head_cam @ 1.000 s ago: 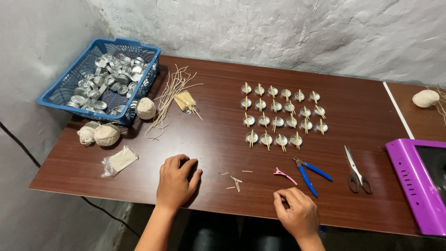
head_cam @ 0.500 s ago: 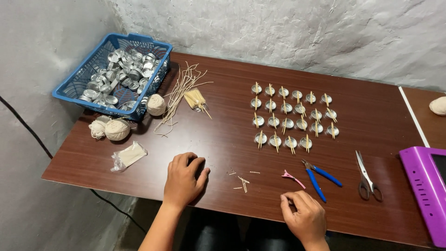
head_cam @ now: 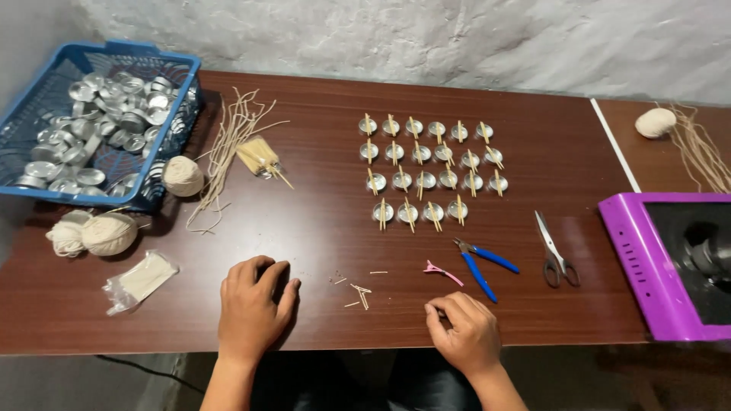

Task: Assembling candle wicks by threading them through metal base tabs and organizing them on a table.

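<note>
A: Hands, state?
B: Left hand (head_cam: pixel 253 308) palm down on the brown table (head_cam: pixel 320 205), fingers curled, holding nothing visible. Right hand (head_cam: pixel 463 332) loosely closed, fingertips pinched; cannot tell what, if anything, is in them.
A: Nearest items?
B: Short stick scraps (head_cam: pixel 359 291) between the hands. Pink clip (head_cam: pixel 442 271) at 12 o'clock of the right hand, blue-handled pliers (head_cam: pixel 481 264) at 1 o'clock, scissors (head_cam: pixel 553 252) beyond. Rows of metal cups (head_cam: pixel 430 168) farther at 12 o'clock

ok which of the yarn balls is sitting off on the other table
The cream yarn ball at far right, beyond the seam between the tables, with loose strands beside it. The other balls all lie by the blue basket at left.
</note>
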